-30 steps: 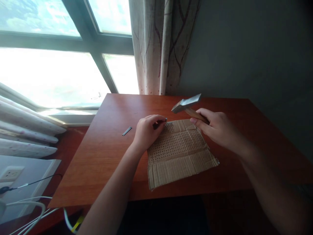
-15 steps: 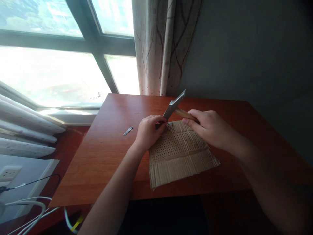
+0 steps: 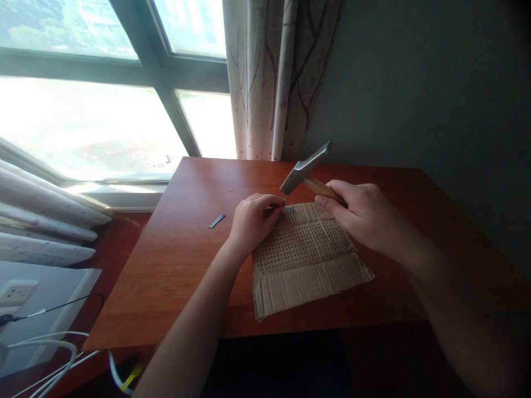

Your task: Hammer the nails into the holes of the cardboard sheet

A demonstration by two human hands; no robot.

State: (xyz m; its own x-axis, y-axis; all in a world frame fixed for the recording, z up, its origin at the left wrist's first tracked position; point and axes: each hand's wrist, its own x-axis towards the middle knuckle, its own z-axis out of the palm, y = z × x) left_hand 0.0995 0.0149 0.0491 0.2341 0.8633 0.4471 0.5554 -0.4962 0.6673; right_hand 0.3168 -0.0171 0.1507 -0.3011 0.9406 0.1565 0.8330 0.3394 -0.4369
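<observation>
My right hand (image 3: 359, 213) grips the wooden handle of a hammer (image 3: 305, 168), whose metal head hangs a little above my left fingertips. My left hand (image 3: 255, 218) rests at the upper left edge of a piece of cardboard (image 3: 296, 290), thumb and forefinger pinched on a nail (image 3: 284, 202). Only the top of that nail shows; its lower part is hidden by the fingers. Many small holes in rows cover the cardboard's middle, and several dark nail heads (image 3: 289, 210) stand close together near its far edge.
Several loose nails (image 3: 216, 220) lie on the wooden table (image 3: 182, 260) left of my left hand. A window and a patterned curtain (image 3: 261, 83) stand behind the table. White cables (image 3: 58, 342) and a wall socket (image 3: 17, 293) are at lower left.
The hammer has lifted up and to the right, away from my left fingertips, and the nail's top now shows. My left hand and the cardboard have stayed in place.
</observation>
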